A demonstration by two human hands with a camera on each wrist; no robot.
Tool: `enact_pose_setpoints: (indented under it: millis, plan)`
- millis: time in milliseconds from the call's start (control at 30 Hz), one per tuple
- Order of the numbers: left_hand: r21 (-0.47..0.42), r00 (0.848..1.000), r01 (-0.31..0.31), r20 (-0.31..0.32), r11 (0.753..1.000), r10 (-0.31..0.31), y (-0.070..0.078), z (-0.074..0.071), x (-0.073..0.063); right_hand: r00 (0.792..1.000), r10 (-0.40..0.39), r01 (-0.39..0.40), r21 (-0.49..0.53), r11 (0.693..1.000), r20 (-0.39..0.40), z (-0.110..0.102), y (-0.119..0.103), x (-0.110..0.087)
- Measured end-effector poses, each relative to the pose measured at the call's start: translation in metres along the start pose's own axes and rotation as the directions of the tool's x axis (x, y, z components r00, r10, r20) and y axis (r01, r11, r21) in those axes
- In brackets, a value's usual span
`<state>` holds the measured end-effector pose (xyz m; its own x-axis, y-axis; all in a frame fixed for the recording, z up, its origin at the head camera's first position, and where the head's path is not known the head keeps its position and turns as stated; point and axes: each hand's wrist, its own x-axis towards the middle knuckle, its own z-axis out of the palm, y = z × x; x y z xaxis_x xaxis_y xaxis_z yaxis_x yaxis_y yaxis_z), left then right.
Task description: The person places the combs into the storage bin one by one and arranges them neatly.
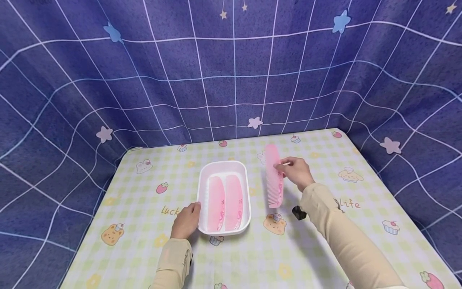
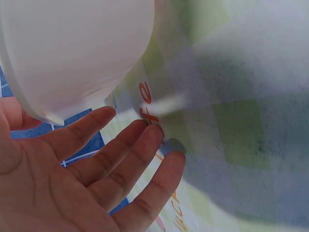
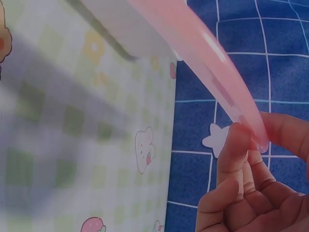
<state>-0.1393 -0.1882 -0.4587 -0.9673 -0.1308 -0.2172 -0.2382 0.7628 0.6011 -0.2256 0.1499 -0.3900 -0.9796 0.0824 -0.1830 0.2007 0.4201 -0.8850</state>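
Observation:
A pink comb (image 1: 273, 176) is raised above the tabletop, its long side pointing away and its teeth facing left. My right hand (image 1: 296, 172) pinches its right edge between thumb and fingers; the right wrist view shows the comb (image 3: 219, 65) edge-on in the fingertips of the hand (image 3: 256, 188). Two similar pink combs (image 1: 216, 204) (image 1: 234, 202) lie side by side in a white tray (image 1: 223, 164). At the tray's left side, my left hand (image 1: 185, 220) rests its thumb on the rim. In the left wrist view its fingers (image 2: 145, 200) are loosely extended beside the tray's outer wall.
A pale green checked cloth (image 1: 137, 245) with cartoon prints covers the table. A dark blue grid-patterned curtain (image 1: 216, 92) hangs behind it and along both sides. Something small and black (image 1: 298, 212) shows at the right wrist.

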Motion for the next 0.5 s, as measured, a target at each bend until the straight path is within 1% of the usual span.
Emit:
enact_pose_setpoints:
  millis: [200, 500]
  plan:
    - [0.001, 1.000, 0.000, 0.003, 1.000, 0.000, -0.001, 0.001, 0.001, 1.000, 0.009, -0.009, 0.005, 1.000, 0.006, 0.004, -0.004, -0.001]
    - [-0.008, 1.000, 0.006, 0.009, 1.000, -0.006, 0.000, 0.000, 0.001, 1.000, -0.005, 0.005, 0.029, 1.000, -0.002, 0.017, -0.013, -0.003]
